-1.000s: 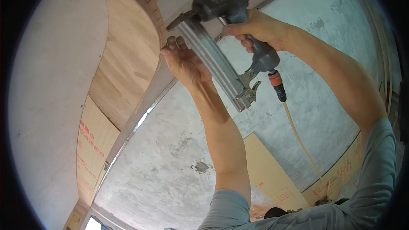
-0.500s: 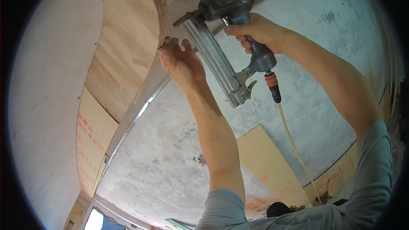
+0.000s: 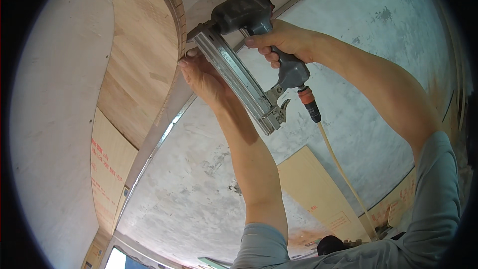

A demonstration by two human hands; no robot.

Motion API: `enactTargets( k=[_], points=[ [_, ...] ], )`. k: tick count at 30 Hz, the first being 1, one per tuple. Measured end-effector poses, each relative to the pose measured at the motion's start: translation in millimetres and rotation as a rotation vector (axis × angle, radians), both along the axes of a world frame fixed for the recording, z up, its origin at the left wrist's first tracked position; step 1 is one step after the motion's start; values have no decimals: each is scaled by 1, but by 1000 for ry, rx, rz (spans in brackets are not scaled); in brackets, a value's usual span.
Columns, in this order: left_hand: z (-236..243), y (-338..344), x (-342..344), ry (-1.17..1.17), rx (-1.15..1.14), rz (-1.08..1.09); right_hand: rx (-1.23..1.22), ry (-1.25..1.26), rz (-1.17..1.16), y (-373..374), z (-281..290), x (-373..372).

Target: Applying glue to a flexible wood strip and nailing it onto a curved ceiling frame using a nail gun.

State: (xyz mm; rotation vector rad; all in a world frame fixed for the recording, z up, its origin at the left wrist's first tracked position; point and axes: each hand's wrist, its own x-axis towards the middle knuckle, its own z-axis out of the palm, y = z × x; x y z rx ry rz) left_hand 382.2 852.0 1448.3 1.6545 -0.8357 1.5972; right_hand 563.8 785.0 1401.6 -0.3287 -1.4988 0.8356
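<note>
My right hand (image 3: 286, 42) is wrapped round the grip of a dark grey air nail gun (image 3: 243, 12) with a long silver magazine. The gun is held up high, its nose close against a curved, slotted wooden strip (image 3: 175, 7) that edges a plywood panel (image 3: 137, 55). Just below the nose, my left hand (image 3: 201, 79) is raised to the same edge, thumb and a fingertip pinched at the strip. The gun's magazine passes in front of this hand and hides some of its fingers. From the grip's end runs a pale air hose (image 3: 338, 162) with a red-and-black coupling (image 3: 308, 103).
A metal trim rail (image 3: 157, 149) runs below the panel's edge. Behind my arms is a patchy grey plaster wall (image 3: 184, 194), with a loose yellowish board (image 3: 318, 189) against it. A smooth pale surface (image 3: 55, 119) borders the panel on the left.
The nail gun has moved left in my right hand, its nose now close to the curved strip. My left hand's fingers have drawn in at the edge, and the gun now partly covers them.
</note>
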Motion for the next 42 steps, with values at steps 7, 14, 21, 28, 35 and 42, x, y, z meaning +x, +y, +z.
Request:
enactTargets(
  k=[7,14,21,28,35,42],
  points=[
    [-2,-5,2,1,-15,-19,-20,-25,26,1,0,-2],
    [-2,0,-8,-6,9,41,13,12,73,9,-7,0],
    [-10,20,-35,-21,-59,96,-47,78,21,37,-20,2],
    [-10,27,-37,-49,-21,171,-23,66,107,54,-20,-9],
    [-12,26,-31,-56,7,236,-5,45,179,62,-16,-14],
    [-11,35,-36,-27,17,232,28,53,205,70,-14,-26]
  ],
)
